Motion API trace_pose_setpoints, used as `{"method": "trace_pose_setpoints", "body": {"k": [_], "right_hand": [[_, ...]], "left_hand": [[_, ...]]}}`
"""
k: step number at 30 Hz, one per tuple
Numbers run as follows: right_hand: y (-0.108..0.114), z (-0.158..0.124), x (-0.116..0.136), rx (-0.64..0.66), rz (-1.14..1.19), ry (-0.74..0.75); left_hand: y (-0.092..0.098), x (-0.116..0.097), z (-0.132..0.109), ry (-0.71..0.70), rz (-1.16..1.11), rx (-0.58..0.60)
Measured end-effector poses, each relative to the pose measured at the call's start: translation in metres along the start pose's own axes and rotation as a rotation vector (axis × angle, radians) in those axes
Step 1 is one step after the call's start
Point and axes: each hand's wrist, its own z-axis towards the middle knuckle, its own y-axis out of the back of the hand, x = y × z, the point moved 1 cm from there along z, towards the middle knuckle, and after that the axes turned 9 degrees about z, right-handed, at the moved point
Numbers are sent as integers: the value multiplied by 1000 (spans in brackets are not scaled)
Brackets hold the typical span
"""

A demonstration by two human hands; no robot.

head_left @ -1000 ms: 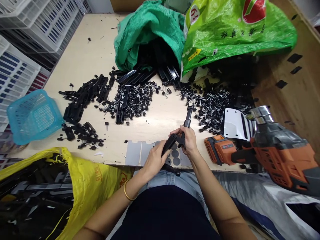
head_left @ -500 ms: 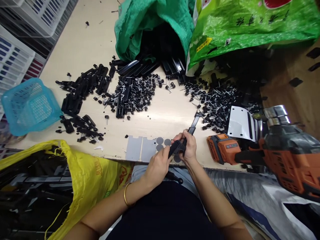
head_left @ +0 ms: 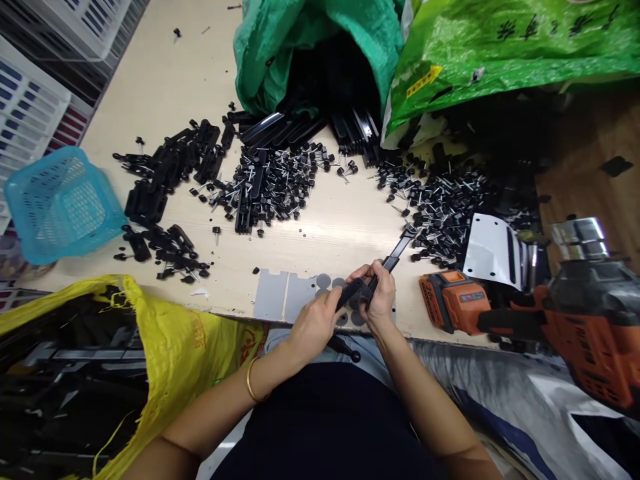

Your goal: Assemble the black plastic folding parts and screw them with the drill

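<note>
Black plastic arm (head_left: pixel 400 248), pinched by left hand (head_left: pixel 313 327) and right hand (head_left: pixel 381 299) grips over table (head_left: pixel 340 230) near edge, may slip.

From where I stand the person's arms are bare as far up as they show and down to the hands, the left hand (head_left: pixel 313 325) and right hand (head_left: pixel 381 298) both uncovered. A thin gold bangle (head_left: pixel 250 385) rings the left wrist, smooth and plain, catching a little light. The top (head_left: pixel 325 427) is dark, close to black, plain cloth all over. Past its far edge a strip of pale blue jeans (head_left: pixel 373 357) shows, faded and worn-looking
</note>
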Motion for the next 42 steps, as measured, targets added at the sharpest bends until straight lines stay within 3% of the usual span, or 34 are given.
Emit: {"method": "trace_pose_setpoints", "body": {"k": [3, 6, 8, 10, 12, 15, 17, 20, 24, 27, 29, 31, 33, 36, 38, 39, 42], "right_hand": [[14, 7, 1, 5, -162, 3], [39, 10, 14, 180, -514, -229], [54, 10, 30, 295, -754, -297], [61, 16, 49, 290, -948, -123], [59, 33, 67, 163, -1130, 192], [43, 81, 82, -72, -1404, 588], [30, 120, 82, -162, -1552, 650], [12, 166, 77, -150, -1701, 600], [8, 178, 75, -90, -1607, 653], [20, 157, 73, -5, -1336, 706], [32, 138, 69, 72, -1153, 662], [42, 122, 65, 113, -1048, 597], [51, 115, 65, 78, -1075, 581], [57, 120, 74, -99, -1280, 667], [49, 129, 78, -175, -1385, 742], [41, 134, 78, -152, -1409, 764], [3, 147, 61, 146, -1425, 715]], "left_hand": [[8, 12, 18, -16, 75, 31], [18, 27, 38, -64, 223, -3], [22, 37, 49, -129, 314, -59], [22, 44, 56, -190, 359, -96], [19, 47, 62, -229, 349, -90], [13, 48, 77, -285, 291, -63], [10, 47, 89, -342, 262, -48], [10, 43, 105, -460, 219, -7], [22, 48, 110, -561, 92, -47], [41, 71, 111, -308, 73, -252], [53, 94, 116, -102, 178, -372], [60, 114, 124, -28, 310, -386], [62, 127, 131, -43, 401, -361], [59, 136, 138, -81, 468, -350], [57, 136, 139, -88, 476, -348], [57, 135, 139, -93, 469, -343], [62, 128, 136, -107, 392, -369]]}}
